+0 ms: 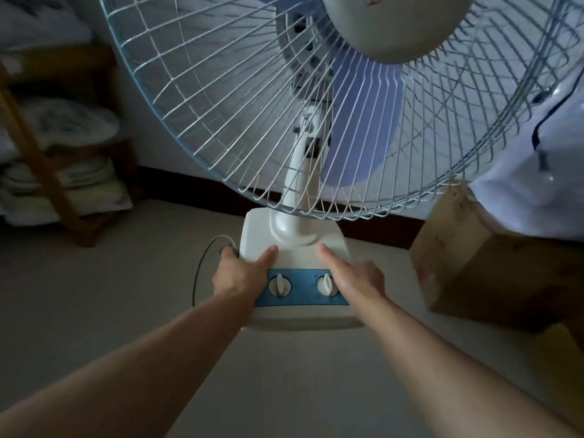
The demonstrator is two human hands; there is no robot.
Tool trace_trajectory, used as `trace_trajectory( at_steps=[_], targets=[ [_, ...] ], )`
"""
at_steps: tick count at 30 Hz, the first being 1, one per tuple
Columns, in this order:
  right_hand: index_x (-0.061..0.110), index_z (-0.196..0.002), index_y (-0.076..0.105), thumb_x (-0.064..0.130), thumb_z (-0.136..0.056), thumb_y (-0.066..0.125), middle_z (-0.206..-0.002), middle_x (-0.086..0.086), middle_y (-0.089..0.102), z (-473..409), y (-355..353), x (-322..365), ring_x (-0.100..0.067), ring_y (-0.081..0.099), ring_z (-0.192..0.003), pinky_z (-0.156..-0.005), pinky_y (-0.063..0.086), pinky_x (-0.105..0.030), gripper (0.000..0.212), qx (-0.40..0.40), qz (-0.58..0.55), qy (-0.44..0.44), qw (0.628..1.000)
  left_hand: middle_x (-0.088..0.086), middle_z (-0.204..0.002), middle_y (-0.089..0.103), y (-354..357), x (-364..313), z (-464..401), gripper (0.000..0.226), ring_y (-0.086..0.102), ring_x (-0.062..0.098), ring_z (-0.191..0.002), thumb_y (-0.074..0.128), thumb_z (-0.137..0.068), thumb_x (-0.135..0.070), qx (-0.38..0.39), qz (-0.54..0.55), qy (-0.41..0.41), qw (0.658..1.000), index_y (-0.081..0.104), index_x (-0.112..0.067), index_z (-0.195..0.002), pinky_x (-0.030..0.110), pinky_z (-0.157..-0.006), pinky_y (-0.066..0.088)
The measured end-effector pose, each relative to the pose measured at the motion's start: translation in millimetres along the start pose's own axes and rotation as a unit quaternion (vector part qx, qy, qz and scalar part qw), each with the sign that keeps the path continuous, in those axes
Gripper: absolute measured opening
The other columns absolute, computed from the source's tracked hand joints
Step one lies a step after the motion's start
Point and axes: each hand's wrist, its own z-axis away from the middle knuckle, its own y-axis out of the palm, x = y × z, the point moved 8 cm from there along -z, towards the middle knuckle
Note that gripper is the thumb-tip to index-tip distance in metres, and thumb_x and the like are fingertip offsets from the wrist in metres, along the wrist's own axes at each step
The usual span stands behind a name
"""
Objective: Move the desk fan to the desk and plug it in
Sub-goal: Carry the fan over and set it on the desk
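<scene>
The desk fan's base is gripped at its sides by the left hand and right hand, thumbs laid on top, apparently held above the floor. Its cord trails left. Behind are a wooden box and shelf.

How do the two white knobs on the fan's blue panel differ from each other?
The left knob shows whole, beside the left hand; the right knob is partly covered by the right hand. The left knob's ridge points nearly straight up, the right knob's ridge tilts slightly. Faint markings show beside the right knob, none that I can make out beside the left knob. Both are round, white and set on the blue panel.
</scene>
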Motion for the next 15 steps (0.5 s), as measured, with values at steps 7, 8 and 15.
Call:
trace_trajectory(
  at_steps=[7, 8, 15],
  targets=[
    [0.002, -0.1, 0.065, 0.082, -0.054, 0.054, -0.087, -0.005, 0.056, 35, -44, 114, -0.017, 0.05, -0.067, -0.049, 0.032, -0.022, 0.093, 0.015, 0.0, -0.039, 0.999, 0.012, -0.115, 0.062, -75, -101, 25, 0.064, 0.059, 0.034, -0.106, 0.069, -0.071, -0.055, -0.026, 0.021, 0.009, 0.999, 0.05, -0.013, -0.116, 0.04, -0.09, 0.05],
    [0.002, -0.099, 0.065, 0.083, -0.054, 0.053, -0.086, -0.005, 0.056, 43, -52, 130, -0.015, 0.049, -0.063, -0.048, 0.031, -0.022, 0.093, 0.018, 0.009, -0.042, 0.999, 0.012, -0.114, 0.063, -88, -117, 31, 0.063, 0.059, 0.033, -0.105, 0.069, -0.071, -0.055, -0.03, 0.024, 0.009, 0.999, 0.05, -0.013, -0.114, 0.04, -0.089, 0.049],
    [0.011, -0.06, 0.044, 0.083, -0.06, 0.053, -0.063, 0.0, 0.045, 103, -120, 262, -0.011, 0.041, -0.054, -0.043, 0.027, -0.02, 0.072, 0.047, 0.043, -0.035, 0.997, 0.009, -0.107, 0.062, -180, -241, 75, 0.055, 0.061, 0.032, -0.095, 0.068, -0.07, -0.056, -0.04, 0.034, -0.012, 0.999, 0.046, -0.019, -0.104, 0.04, -0.083, 0.053]
  ],
)
